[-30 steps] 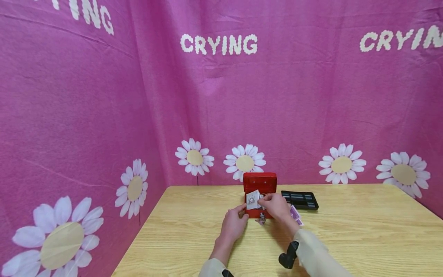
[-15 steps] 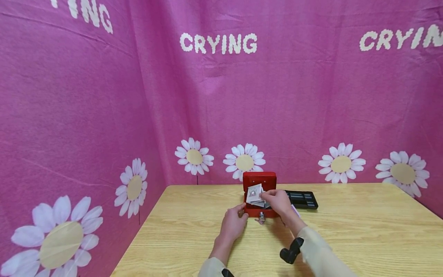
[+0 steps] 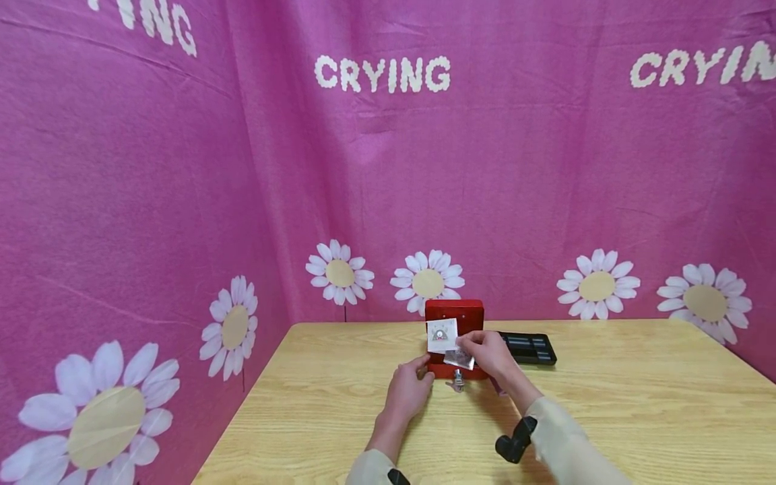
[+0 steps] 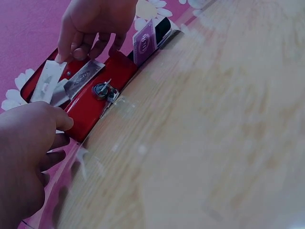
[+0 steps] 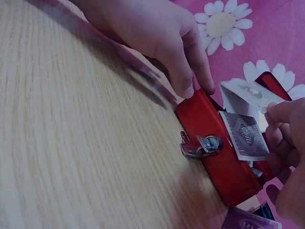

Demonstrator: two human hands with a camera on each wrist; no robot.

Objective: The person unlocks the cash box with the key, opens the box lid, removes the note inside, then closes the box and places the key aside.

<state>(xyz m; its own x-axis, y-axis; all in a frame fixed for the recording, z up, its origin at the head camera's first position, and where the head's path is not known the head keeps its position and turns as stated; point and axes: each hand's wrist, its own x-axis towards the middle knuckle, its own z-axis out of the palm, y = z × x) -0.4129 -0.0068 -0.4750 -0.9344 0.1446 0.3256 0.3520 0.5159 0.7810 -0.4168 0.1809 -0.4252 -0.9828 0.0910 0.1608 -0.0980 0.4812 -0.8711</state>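
A small red cash box (image 3: 441,372) stands on the table with its lid raised, a lock and keys (image 5: 208,143) at its front. My left hand (image 3: 407,391) holds the box's left front corner, thumb at the front face and index finger along the side. Above the box, my right hand (image 3: 488,351) pinches a pale printed banknote (image 3: 442,335) by its edge between thumb and fingertips. Beneath that, another grey banknote (image 5: 245,136) sticks up out of the box, close to the right hand's curled fingers. The box's inside is mostly hidden by the notes.
A black compartment tray (image 3: 532,349) lies right of the box on the wooden table (image 3: 636,397). Purple notes (image 4: 145,44) lie at the box's right end, mostly behind the right forearm in the head view. A pink curtain (image 3: 515,202) hangs behind the table.
The right hand has lifted and turned the pale banknote more upright, and the grey note below has come into clearer view. The left hand has stayed at the box's corner.
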